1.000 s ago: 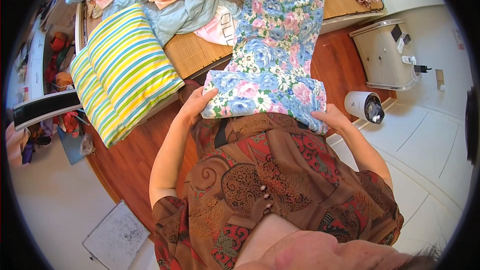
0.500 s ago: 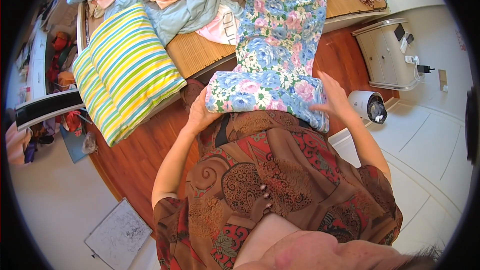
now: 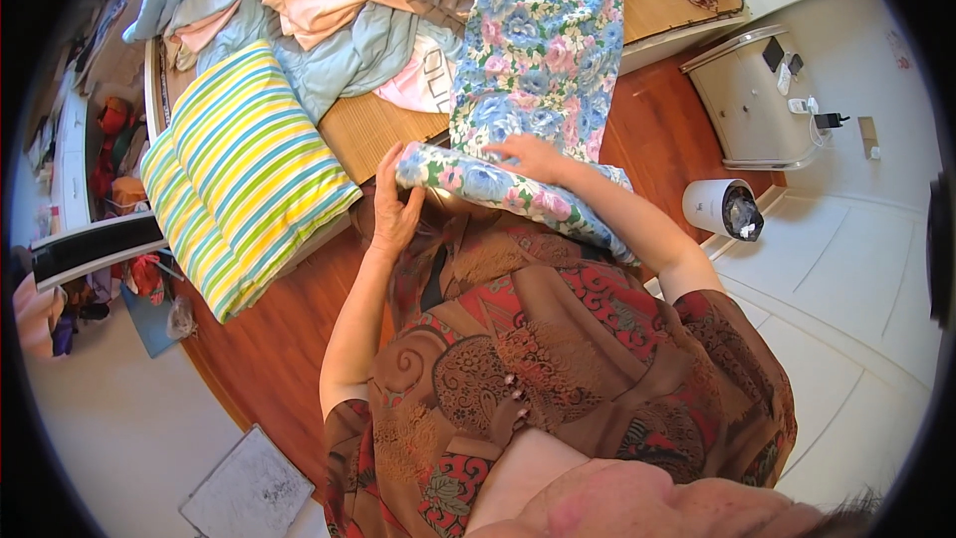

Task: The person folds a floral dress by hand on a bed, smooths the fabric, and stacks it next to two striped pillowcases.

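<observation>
A long floral cloth (image 3: 543,50), blue with pink and white flowers, stretches from the bed toward my body. Its near end is doubled into a thick folded band (image 3: 488,182) in front of my waist. My left hand (image 3: 391,211) grips the band's left end, fingers behind and thumb at the near side. Across the band reaches my right arm, and my right hand (image 3: 533,156) rests on the band's upper edge near the middle, its fingers stretched out to the left. The band's right end slants down beneath my right forearm.
A striped folded quilt (image 3: 249,179) sits on the bed's near left corner. Behind it lie rumpled blue bedding (image 3: 358,65) and peach bedding (image 3: 309,5). At right stand a pale cabinet (image 3: 742,105) and a white bin (image 3: 705,207). A flat grey-white board (image 3: 249,488) lies lower left.
My right hand has moved left from the band's right end to its middle. The band has tilted and looks narrower, its right end lower. My left hand stays at the left end.
</observation>
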A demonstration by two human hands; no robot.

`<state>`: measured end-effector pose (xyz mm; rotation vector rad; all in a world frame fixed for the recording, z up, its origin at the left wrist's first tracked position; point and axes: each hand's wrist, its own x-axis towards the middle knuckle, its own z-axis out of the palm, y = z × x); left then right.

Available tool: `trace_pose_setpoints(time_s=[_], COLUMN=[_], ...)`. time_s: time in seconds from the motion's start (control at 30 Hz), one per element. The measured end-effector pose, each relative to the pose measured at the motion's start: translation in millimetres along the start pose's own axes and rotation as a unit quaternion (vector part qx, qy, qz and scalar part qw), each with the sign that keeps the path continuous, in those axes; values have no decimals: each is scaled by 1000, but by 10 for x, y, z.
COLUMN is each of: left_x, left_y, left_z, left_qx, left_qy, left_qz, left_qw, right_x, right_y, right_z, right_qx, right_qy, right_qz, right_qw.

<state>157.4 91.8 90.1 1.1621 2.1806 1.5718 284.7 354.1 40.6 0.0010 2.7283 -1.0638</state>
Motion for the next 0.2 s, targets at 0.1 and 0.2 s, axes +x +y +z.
trace_pose_setpoints(time_s=[0.1, 0.2], left_x=[142, 9], left_y=[11, -590], left_z=[89, 109], left_qx=[-10, -116], left_qy=[-21, -127], left_qz=[-70, -150], left_qw=[997, 974], right_x=[-97, -113], right_y=[-108, -194], right_z=[79, 23], right_qx=[34, 25], right_qy=[19, -14], right_qz=[-24, -23], right_qw=[999, 999])
